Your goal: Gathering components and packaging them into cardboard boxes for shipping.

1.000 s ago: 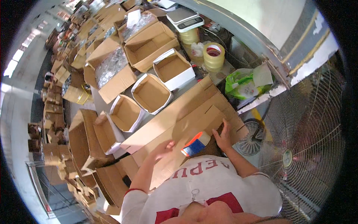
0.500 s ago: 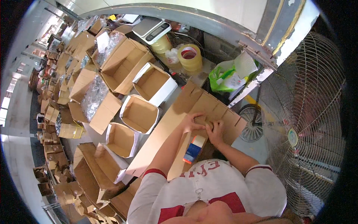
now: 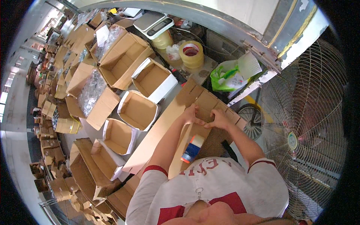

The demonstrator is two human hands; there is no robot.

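Note:
A brown cardboard piece with slots cut along its far edge (image 3: pixel 210 100) lies in front of me. Both hands are on it. My left hand (image 3: pixel 191 114) has bent fingers on the board and its thumb pointing right. Opposite it, my right hand (image 3: pixel 219 119) curls its fingers over the cardboard, and its thumb points left so the two thumbs nearly meet. The fingers' undersides are hidden. Close to my chest, a blue tape dispenser (image 3: pixel 192 150) with a pale roll and an orange end rests on the cardboard below my hands.
Open white-sided boxes (image 3: pixel 138 110) stand in a row on the left, beside larger brown cartons (image 3: pixel 123 60) and clear plastic bags (image 3: pixel 92 95). Farther back are a scale (image 3: pixel 153 24) and tape rolls (image 3: pixel 191 54). A green-white bag (image 3: pixel 227 77) and a large wire fan (image 3: pixel 300 138) occupy the right.
My right hand has shifted slightly up and right, and its fingers have opened out somewhat. My left hand has drawn its fingers in. The thumbs are now close together.

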